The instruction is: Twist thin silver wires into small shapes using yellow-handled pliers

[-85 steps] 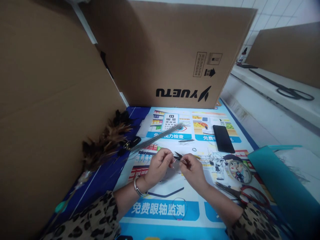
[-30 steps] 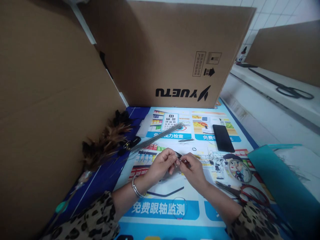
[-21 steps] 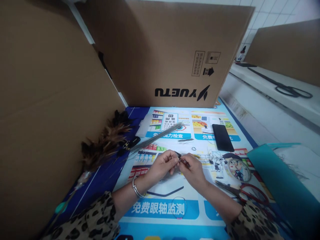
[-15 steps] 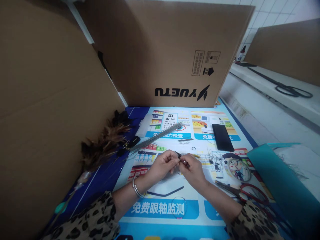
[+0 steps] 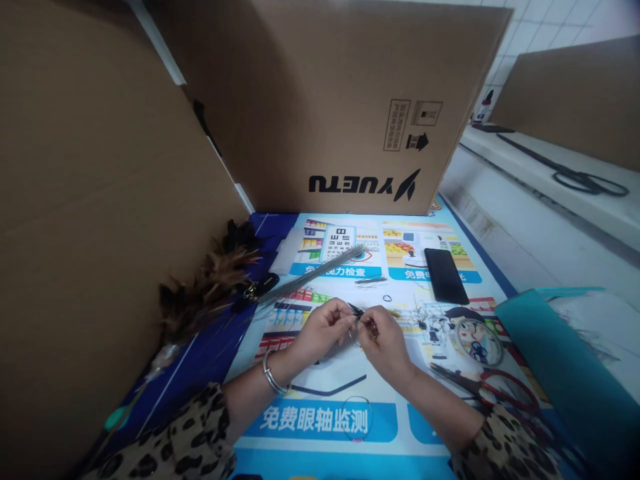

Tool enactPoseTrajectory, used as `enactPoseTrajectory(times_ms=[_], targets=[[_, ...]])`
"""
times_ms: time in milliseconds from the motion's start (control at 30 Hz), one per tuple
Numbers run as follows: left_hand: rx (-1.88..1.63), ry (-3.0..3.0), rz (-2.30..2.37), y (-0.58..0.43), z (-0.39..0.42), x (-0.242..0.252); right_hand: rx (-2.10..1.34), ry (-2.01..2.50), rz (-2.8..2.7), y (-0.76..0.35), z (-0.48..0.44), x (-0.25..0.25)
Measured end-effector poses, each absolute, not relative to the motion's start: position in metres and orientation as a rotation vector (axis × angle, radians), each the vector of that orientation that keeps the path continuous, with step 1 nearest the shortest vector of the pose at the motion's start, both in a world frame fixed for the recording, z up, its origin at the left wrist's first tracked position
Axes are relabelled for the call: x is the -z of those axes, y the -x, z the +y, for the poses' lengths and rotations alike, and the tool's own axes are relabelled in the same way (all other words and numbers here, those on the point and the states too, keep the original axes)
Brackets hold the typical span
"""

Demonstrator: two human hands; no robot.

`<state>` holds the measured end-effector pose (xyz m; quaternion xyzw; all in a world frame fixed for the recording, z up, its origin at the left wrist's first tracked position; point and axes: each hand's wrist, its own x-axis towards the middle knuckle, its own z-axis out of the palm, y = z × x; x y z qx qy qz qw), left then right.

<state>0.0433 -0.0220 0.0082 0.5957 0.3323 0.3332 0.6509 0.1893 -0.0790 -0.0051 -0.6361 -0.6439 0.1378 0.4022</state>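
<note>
Near the middle of the table my two hands meet. My left hand [image 5: 327, 327] has thumb and forefinger pinched on a thin wire loop [image 5: 353, 339], which hangs between the hands. My right hand [image 5: 387, 340] is closed round small pliers [image 5: 373, 328]; their dark jaws point up and left beside my left fingertips. Exactly where the jaws touch the wire is hidden by the fingers. Beyond my hands lies a bundle of straight thin wires [image 5: 320, 270], with a few short wire pieces [image 5: 371, 281] nearby. A larger wire ring [image 5: 357, 419] with a pink bit rests closer to me.
On the right are a black phone [image 5: 446, 275], tangled wire scraps [image 5: 425, 320], a round clear dish [image 5: 479, 341], red-handled scissors [image 5: 507, 387] and a teal case [image 5: 555, 353]. A feather duster [image 5: 200, 293] lies left. Cardboard [image 5: 350, 100] walls the back and left.
The pliers have turned slightly, so their jaws show more between my hands. The wire loop below my fingers is easier to see. Both hands stay in nearly the same place.
</note>
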Motion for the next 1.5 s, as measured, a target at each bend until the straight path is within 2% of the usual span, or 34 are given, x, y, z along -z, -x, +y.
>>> enactPoseTrajectory(times_ms=[233, 500, 1033, 1333, 1500], targets=[[-0.730, -1.338, 0.748, -0.044, -0.023, -0.010, -0.202, 1.565, -1.705, -0.190, -0.079, 0.003], [-0.755, -1.354, 0.753, -0.044, -0.023, -0.008, -0.221, 1.581, -1.669, -0.191, -0.079, 0.005], [-0.837, -1.349, 0.788, -0.042, -0.019, -0.008, -0.488, 1.561, -1.503, -0.190, -0.078, 0.004], [-0.860, -1.439, 0.757, -0.036, -0.013, -0.006, -0.917, 1.347, -1.232, -0.194, -0.073, -0.003], [-0.882, -1.596, 0.782, -0.032, -0.011, -0.009, -1.018, 1.274, -1.177, -0.196, -0.073, -0.005]])
